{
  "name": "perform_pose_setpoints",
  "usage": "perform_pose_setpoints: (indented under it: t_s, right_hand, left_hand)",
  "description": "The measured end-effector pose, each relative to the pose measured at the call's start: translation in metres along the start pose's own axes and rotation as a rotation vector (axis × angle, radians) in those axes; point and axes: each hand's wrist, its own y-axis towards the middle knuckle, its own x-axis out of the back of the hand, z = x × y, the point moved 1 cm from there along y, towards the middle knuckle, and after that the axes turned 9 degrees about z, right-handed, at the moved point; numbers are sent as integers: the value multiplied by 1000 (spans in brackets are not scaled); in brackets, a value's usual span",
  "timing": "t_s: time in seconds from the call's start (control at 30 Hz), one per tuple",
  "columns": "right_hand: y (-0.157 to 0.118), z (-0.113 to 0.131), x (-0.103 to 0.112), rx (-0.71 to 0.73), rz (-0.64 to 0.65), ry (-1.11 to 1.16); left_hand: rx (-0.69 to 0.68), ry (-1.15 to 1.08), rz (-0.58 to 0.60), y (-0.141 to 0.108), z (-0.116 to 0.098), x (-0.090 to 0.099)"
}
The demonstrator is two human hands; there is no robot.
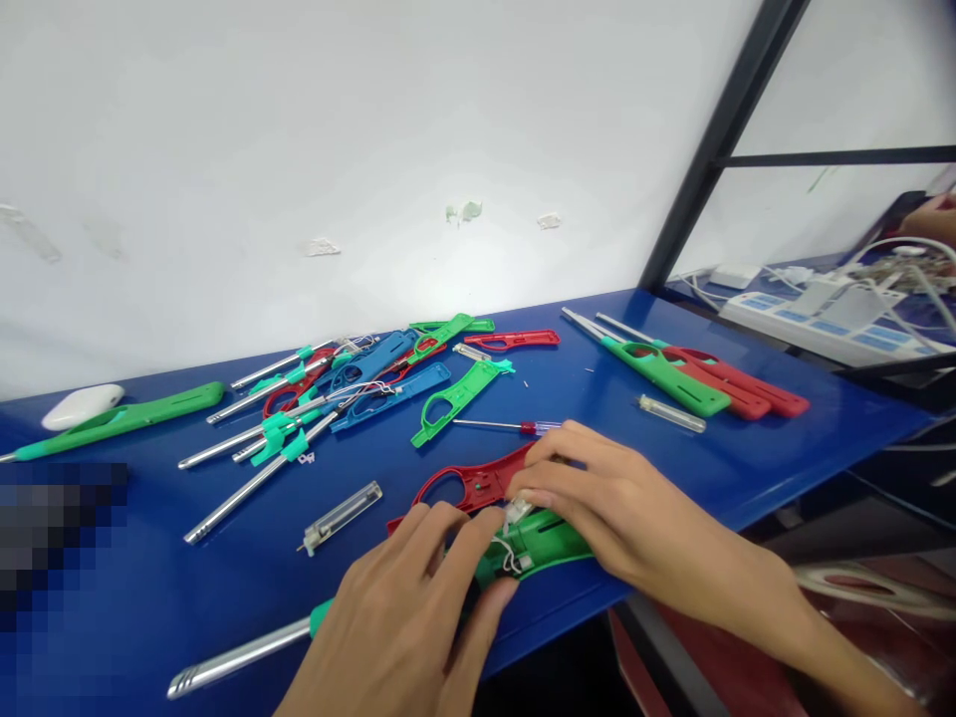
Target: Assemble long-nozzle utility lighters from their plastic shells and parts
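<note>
My left hand [414,597] is closed around the front of an opened green lighter [553,543], whose silver barrel [246,652] sticks out to the lower left. White wires show inside the casing by my left thumb. With bent fingers, my right hand [604,488] pinches a small clear plastic part [518,510], which looks like the end of a fuel tank, over the green casing. The rest of that part is hidden under the fingers. Right behind my hands lies a red half shell [482,483]. A loose clear fuel tank [344,518] rests to their left.
Several opened lighters and blue half shells [407,393] are heaped at the back left. A screwdriver [527,428] lies behind my right hand. Closed lighters [672,383] and another clear tank [672,413] are at the right. A white case [82,406] sits far left, by the wall.
</note>
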Motion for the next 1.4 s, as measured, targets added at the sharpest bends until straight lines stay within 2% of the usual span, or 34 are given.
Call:
perform_pose_setpoints:
  t_s: [0.23, 0.47, 0.6, 0.87, 1.03, 1.4]
  right_hand:
    - [7, 3, -5, -90, 16, 137]
    - [7, 6, -6, -91, 20, 163]
    - [5, 6, -4, -32, 21, 168]
    - [-10, -1, -5, 38, -72, 181]
    - [-17, -1, -8, 21, -133, 172]
    - [-23, -2, -14, -12, -128, 192]
  left_hand:
    - [-36, -28, -25, 4, 1, 6]
    - [-55, -21, -30, 6, 3, 9]
    - [-59, -25, -31, 3, 4, 8]
    - [-60, -28, -41, 1, 2, 4]
    - [4, -18, -96, -6, -3, -1]
    - [4, -83, 36, -7, -2, -8]
